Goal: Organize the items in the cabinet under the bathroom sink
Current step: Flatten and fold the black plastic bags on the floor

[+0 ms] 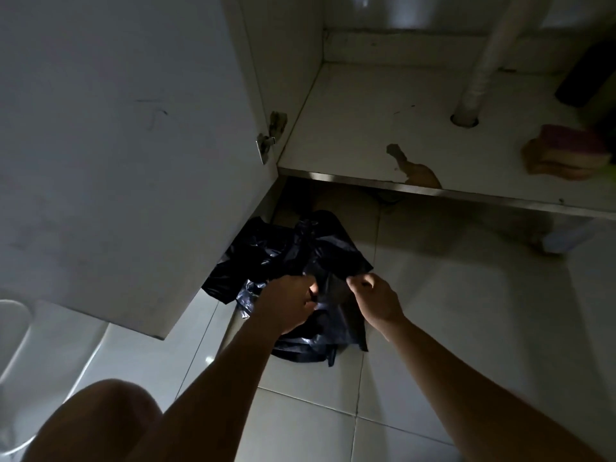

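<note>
A crumpled black plastic bag (293,255) lies on the tiled floor just below the cabinet's front edge. My left hand (288,303) grips a fold of the bag on its near left side. My right hand (375,295) pinches the bag's edge a little to the right, fingers curled. Above them the open cabinet shows its white floor panel (360,128), chipped near the front. A pink and tan cloth or sponge pile (563,155) sits at the panel's right end.
The cabinet door (126,145) stands open on the left, its hinge (270,138) by the frame. A white drain pipe (480,61) goes through the panel. A dark object (586,75) stands at the back right. A toilet rim (20,361) and my knee (100,421) are lower left.
</note>
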Available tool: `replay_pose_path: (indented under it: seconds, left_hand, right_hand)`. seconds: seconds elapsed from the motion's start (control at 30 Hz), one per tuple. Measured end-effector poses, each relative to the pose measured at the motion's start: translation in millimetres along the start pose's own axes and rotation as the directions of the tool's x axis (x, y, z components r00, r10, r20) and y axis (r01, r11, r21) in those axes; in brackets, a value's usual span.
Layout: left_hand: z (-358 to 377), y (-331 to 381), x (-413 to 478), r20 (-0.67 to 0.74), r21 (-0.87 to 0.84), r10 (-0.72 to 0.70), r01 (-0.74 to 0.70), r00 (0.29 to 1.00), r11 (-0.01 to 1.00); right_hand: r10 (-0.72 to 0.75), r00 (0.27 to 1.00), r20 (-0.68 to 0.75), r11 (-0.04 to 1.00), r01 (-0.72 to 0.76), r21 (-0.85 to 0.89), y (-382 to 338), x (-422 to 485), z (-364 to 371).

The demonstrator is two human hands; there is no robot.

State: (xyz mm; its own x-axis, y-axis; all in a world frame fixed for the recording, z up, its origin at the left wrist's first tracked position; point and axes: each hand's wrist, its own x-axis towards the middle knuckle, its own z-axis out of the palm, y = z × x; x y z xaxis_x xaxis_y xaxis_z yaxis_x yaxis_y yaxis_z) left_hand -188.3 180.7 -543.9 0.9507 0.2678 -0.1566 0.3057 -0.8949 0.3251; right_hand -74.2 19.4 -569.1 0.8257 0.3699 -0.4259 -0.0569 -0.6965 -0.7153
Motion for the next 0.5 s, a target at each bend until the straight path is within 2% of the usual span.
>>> replay_pose_path:
  seconds: [0.1, 0.17, 0.27, 0.43, 0.5]
  left_hand:
    - [-8.3, 0.9, -0.4, -0.187, -0.064, -0.057, 0.045, 0.981, 0.997]
    - [-21.1, 1.8, -2.7, -0.349, -0.132, -0.094, 0.050, 0.933, 0.990]
    - [-47.2, 4.5, -4.4, -0.508, -0.183, -0.147, 0.061, 0.849, 0.981]
    - [-77.0, 9.7, -4.9, -0.657, -0.268, -0.250, 0.089, 0.711, 0.959]
    - [-84.0, 9.4, -8.5, -0.647, -0.302, -0.272, 0.088, 0.712, 0.949]
  right_hand:
    - [-0.088, 0.987, -0.136, 0.996, 0.091, 0.015, 2.5, -12.8, -5.7]
    - [-0.154, 0.965, -0.211, 0.987, 0.162, 0.022, 4.3, -25.5, -1.7]
    - [-0.187, 0.973, -0.132, 0.980, 0.194, 0.043, -3.4, -36.1, 18.1]
    - [-0.262, 0.965, -0.004, 0.963, 0.261, -0.074, -15.2, -27.4, 50.6]
    - [-0.246, 0.968, 0.040, 0.963, 0.249, -0.107, -17.9, -26.1, 55.1]
